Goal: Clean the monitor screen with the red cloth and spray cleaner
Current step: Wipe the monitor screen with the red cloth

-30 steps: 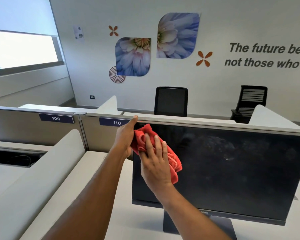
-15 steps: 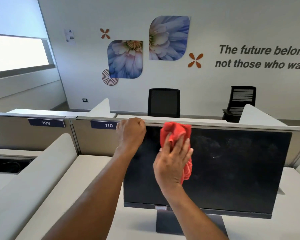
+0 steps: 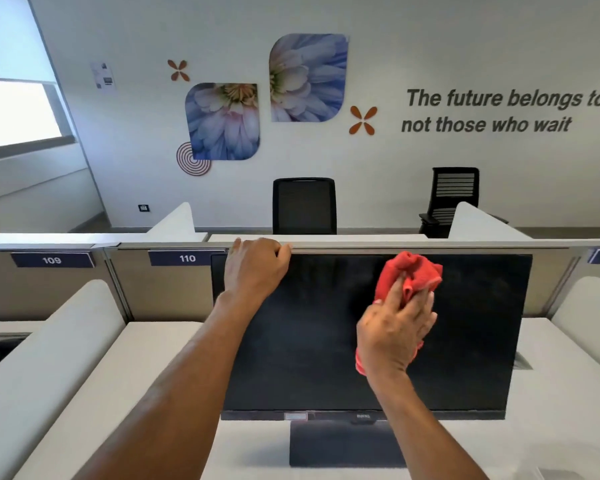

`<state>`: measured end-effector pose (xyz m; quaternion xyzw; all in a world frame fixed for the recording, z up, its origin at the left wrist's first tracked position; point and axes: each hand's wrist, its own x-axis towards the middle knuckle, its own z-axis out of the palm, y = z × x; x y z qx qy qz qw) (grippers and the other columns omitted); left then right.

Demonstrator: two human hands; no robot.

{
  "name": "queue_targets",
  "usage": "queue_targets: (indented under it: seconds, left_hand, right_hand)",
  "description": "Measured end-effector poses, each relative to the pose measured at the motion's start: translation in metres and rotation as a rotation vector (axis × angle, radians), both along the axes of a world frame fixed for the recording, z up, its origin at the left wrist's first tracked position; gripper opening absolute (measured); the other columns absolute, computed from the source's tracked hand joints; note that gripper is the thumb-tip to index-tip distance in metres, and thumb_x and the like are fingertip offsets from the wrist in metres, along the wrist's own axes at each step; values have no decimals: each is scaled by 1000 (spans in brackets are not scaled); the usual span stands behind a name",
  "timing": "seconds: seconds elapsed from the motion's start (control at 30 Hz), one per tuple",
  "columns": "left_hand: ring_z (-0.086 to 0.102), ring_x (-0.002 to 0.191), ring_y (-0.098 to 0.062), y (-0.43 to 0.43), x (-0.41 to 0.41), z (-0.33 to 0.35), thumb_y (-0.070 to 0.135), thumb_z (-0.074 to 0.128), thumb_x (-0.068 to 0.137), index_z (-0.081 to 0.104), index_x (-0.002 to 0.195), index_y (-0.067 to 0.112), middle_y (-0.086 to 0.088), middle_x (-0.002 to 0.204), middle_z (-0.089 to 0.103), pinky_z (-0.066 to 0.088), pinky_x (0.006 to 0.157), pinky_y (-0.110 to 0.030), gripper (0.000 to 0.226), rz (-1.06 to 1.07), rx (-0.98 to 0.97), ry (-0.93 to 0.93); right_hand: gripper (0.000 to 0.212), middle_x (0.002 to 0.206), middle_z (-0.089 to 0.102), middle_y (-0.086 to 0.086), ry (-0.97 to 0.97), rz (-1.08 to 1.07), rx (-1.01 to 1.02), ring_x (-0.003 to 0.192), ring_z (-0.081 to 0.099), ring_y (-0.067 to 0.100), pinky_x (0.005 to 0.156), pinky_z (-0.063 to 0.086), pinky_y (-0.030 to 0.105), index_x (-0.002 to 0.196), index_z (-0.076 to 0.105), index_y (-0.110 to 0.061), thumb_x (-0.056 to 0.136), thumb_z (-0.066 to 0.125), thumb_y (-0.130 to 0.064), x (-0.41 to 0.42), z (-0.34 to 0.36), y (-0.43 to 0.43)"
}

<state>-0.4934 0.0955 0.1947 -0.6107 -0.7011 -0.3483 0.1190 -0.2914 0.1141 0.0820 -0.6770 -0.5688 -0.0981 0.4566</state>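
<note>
Where right hand point(image 3: 392, 336) presses monitor point(image 3: 309, 358), red cloth point(image 3: 411, 271) bunches above fingertips point(image 3: 427, 301).

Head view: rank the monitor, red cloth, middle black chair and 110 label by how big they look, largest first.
1. monitor, by far.
2. black chair and red cloth: they look alike; the right hand covers part of the cloth, so unranked.
3. 110 label.

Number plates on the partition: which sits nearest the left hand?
The plate reading 110, just beside the left hand gripping the top edge of the monitor; plate 109 lies farther left.
</note>
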Motion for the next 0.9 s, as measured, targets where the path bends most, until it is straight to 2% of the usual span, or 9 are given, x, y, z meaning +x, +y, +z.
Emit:
queue_targets:
  seconds: [0.07,0.13,0.23,0.3,0.47,0.57,0.63,0.73,0.9]
  left_hand:
    - [33,45,-7,5,17,-1,35,46,96,35,46,19,8,44,38,38,105,-45,54,-38,9,25]
    - [38,49,-11,10,37,-4,36,43,97,38,49,19,7,49,46,33,110,-43,51,-84,1,44]
    - [55,67,-21,16,58,-5,37,41,98,57,60,18,-1,68,67,30,110,-41,45,-99,-21,61]
    - [56,69,-19,19,63,-5,37,39,98,62,64,20,0,72,69,32,109,-41,44,-107,-15,54]
    - [38,55,-11,20,59,-7,38,42,99,44,55,24,5,56,57,37,105,-42,47,-107,14,64]
    - [45,56,-14,16,60,-6,44,37,101,46,56,25,9,53,49,33,109,-44,50,-102,-15,100]
    - [60,78,-21,15,65,-6,49,27,102,62,75,23,5,72,64,24,115,-48,51,-65,-98,148]
    - [57,108,-26,14,75,-7,52,18,102,67,109,24,0,101,69,12,116,-58,57,-27,-181,200]
    - [50,121,-28,16,88,-12,54,20,100,58,127,26,-1,121,64,12,113,-62,54,-46,-198,209]
  right_hand:
    - [60,150,29,35,-37,46,32,136,32,53,106,32,69,144,42,-4,87,57,-13,-1,1,-2]
    - [58,149,31,34,-128,105,67,136,31,54,108,30,68,143,44,-4,87,54,-13,-9,3,-7]
    - [56,152,30,30,-304,247,111,140,26,52,111,27,65,142,46,-6,88,52,-19,-26,4,-13]
    - [54,155,27,26,-358,320,130,143,24,49,113,27,63,141,47,-9,90,53,-22,-30,4,-14]
    - [61,153,32,27,-367,256,116,140,30,50,112,29,63,145,43,-10,87,53,-21,-3,6,-4]
    - [59,149,34,33,-165,85,38,136,33,53,109,30,65,145,45,-10,87,52,-19,27,7,4]
    - [61,152,28,32,-51,30,-28,139,30,51,110,29,66,148,38,-12,89,53,-19,43,7,7]
    - [62,153,26,32,-27,58,-32,140,27,51,109,30,67,149,36,-11,90,54,-17,52,5,6]
    - [62,153,32,28,-382,270,65,140,28,51,111,28,64,145,43,-10,86,53,-21,31,-8,-12]
